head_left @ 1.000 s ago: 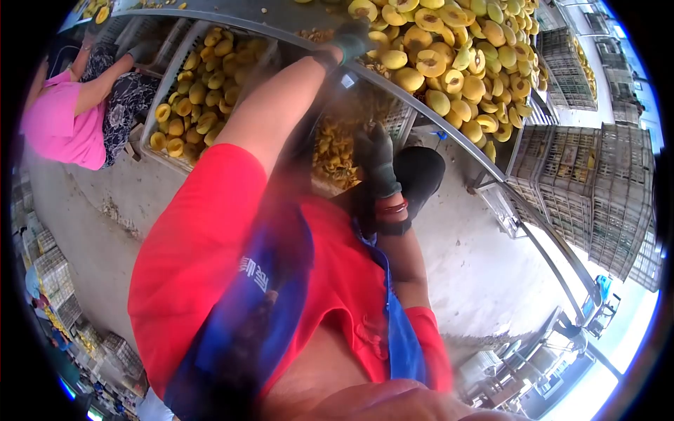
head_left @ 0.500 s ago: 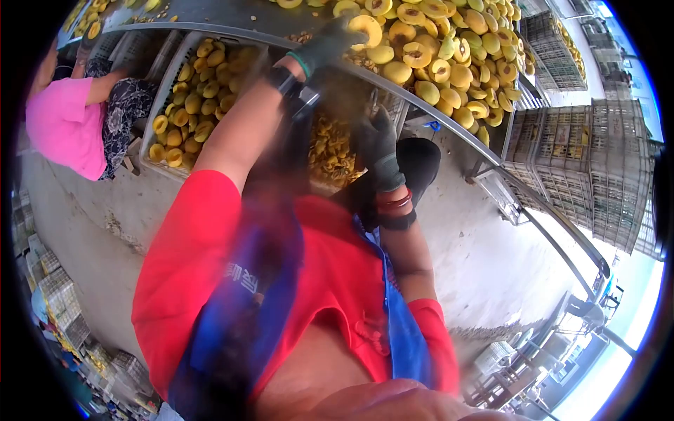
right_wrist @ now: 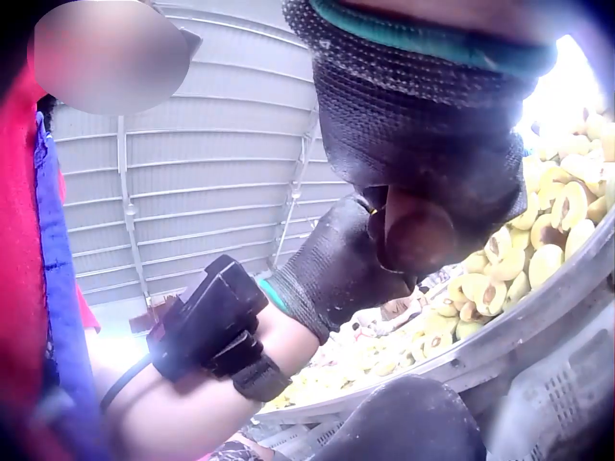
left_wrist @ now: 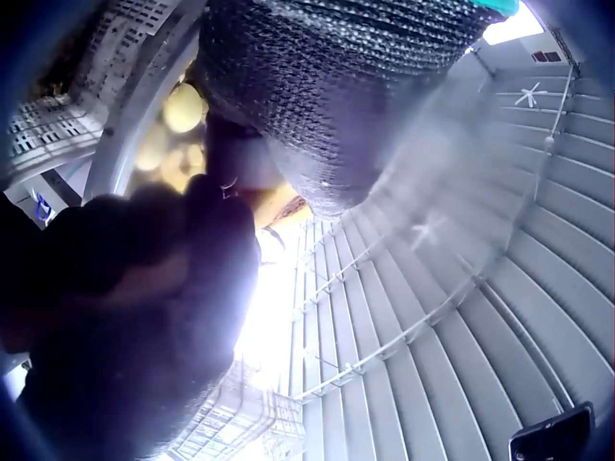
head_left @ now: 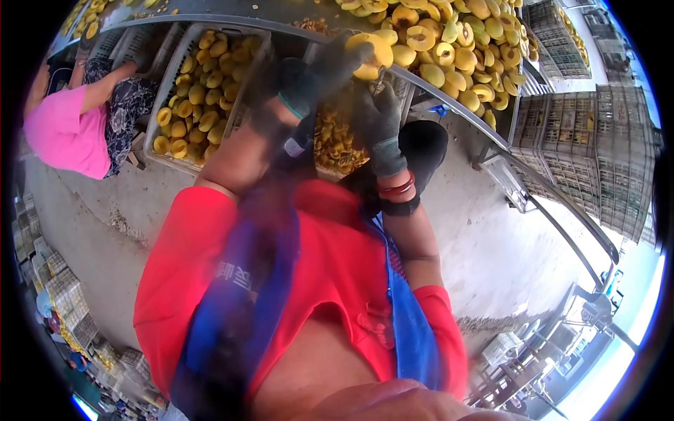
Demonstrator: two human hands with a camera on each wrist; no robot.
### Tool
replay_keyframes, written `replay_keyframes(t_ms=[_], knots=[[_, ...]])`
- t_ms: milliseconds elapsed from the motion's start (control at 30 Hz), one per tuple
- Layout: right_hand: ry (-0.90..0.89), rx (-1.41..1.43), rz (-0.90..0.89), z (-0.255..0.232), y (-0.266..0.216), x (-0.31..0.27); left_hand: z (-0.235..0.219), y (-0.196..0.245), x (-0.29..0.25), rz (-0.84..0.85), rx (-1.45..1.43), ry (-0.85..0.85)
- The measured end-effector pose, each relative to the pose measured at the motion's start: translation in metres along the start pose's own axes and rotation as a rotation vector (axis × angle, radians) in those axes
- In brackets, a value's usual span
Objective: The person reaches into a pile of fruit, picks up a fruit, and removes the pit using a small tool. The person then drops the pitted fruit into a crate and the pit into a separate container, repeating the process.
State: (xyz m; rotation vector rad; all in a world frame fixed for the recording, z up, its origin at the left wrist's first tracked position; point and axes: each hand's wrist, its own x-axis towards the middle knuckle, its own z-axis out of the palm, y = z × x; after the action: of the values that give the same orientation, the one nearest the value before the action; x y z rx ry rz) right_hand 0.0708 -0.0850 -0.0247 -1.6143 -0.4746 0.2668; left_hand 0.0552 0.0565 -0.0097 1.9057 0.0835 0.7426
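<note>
My left hand [head_left: 323, 70], in a dark knit glove with a teal cuff, holds a yellow peach [head_left: 375, 55] above the metal table's near edge. Just below it, my gloved right hand [head_left: 382, 116] grips a small tool whose thin metal end [head_left: 380, 87] points up toward the fruit. In the left wrist view, both hands come close together around the peach [left_wrist: 281, 206], with curved metal beside it. The right wrist view shows the peach [right_wrist: 418, 230] shadowed between the gloves. Most of the tool is hidden inside the right hand.
Halved peaches [head_left: 456, 42] are heaped on the metal table [head_left: 232, 10]. A crate [head_left: 153, 144] of peach halves stands left of my knees, and scraps [head_left: 337, 144] lie in a container below my hands. A person in pink [head_left: 67, 133] sits left; stacked crates [head_left: 597, 154] stand right.
My left hand reached to the heap on the table, took a peach and came back toward my right hand with it. The right hand stays nearly in place with the tool.
</note>
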Motion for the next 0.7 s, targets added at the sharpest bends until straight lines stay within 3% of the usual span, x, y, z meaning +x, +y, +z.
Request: replay_keyframes(t_ms=[133, 233, 333, 433, 700], knots=[[-0.033, 0.048, 0.103, -0.001, -0.006, -0.005, 0.009, 0.004, -0.006, -0.056, -0.208, 0.085], [-0.093, 0.244, 0.270, -0.004, -0.004, -0.002, 0.006, 0.017, -0.008, -0.004, -0.086, 0.091], [-0.076, 0.283, 0.215, -0.003, -0.010, -0.004, 0.006, 0.016, -0.008, 0.044, -0.169, 0.121], [-0.014, 0.247, 0.127, 0.002, -0.029, -0.009, 0.006, 0.037, -0.008, -0.084, -0.481, 0.128], [-0.166, 0.190, 0.143, -0.004, -0.017, -0.003, 0.002, 0.029, -0.015, 0.057, -0.158, 0.181]])
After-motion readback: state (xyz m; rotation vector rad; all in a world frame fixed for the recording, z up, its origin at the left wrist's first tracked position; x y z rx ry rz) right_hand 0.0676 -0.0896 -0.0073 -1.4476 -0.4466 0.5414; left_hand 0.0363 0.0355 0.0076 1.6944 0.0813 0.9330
